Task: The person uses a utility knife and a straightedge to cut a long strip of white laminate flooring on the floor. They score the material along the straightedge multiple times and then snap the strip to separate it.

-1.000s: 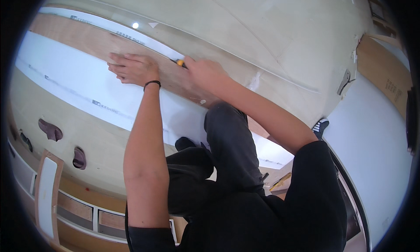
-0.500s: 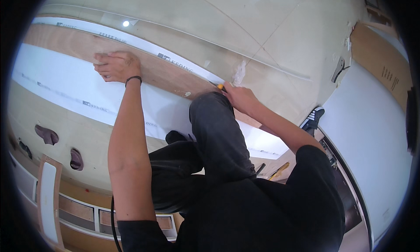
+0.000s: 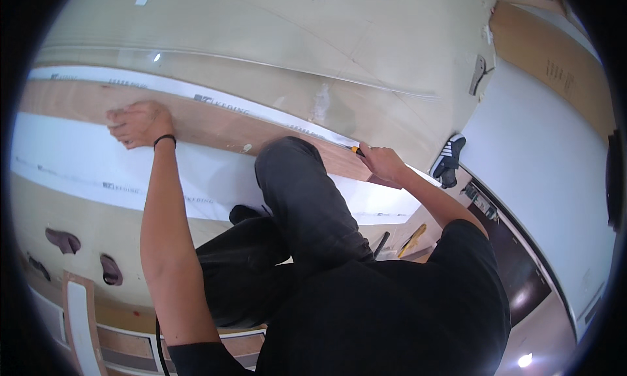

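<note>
Resting on a long wooden board (image 3: pixel 215 126) in the head view, the person's left hand (image 3: pixel 145 123) has its fingers loosely bent over the smooth brown face, closed around nothing that I can see, a thin black band (image 3: pixel 164 140) circling the wrist. The board is flat and straight-sided, with a faint grain and a pale smear near its middle, and it lies lengthwise on a wider, glossy white sheet (image 3: pixel 199 173) carrying rows of dark print. White shows along both long sides of it. Farther along, the right hand (image 3: pixel 384 162) is wrapped snugly around a slim tool (image 3: pixel 356 151) with a yellow-and-black handle; its thin tip sits at the board's far edge, though I can't tell whether it touches wood or sheet. Between the 2 hands, a knee in dark grey cloth trousers (image 3: pixel 290 170) covers part of the board. Over on the left, 2 rounded purplish-brown slippers (image 3: pixel 111 269) lie on the dull beige floor (image 3: pixel 274 23). To the right stands plain brown cardboard (image 3: pixel 548 56), beyond a black shoe with white stripes (image 3: pixel 449 155).
</note>
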`<control>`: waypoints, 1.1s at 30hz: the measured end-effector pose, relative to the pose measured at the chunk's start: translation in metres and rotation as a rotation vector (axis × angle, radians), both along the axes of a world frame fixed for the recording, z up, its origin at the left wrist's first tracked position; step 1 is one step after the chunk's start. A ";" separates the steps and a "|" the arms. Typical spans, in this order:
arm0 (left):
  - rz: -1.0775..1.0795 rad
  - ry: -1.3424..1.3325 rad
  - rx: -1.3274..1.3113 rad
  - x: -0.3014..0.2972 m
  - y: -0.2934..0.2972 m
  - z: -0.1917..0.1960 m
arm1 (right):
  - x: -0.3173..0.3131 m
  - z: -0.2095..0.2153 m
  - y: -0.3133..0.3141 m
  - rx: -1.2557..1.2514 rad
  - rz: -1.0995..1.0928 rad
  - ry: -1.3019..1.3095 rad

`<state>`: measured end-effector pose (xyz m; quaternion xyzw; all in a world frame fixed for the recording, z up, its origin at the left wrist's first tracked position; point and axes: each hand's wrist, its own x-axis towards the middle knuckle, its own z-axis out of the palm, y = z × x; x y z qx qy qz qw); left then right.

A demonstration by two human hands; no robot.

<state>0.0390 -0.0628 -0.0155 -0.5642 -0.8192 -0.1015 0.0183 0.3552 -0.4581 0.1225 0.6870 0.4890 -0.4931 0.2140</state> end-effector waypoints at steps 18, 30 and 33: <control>-0.004 0.035 0.037 -0.002 -0.003 -0.009 | -0.149 -0.047 0.228 0.638 -0.611 0.050; 0.051 -0.053 -0.008 0.004 -0.003 0.001 | -0.160 -0.062 0.260 0.633 -0.636 0.087; 0.037 -0.042 -0.004 0.004 -0.003 0.003 | -0.157 -0.072 0.277 0.560 -0.707 0.200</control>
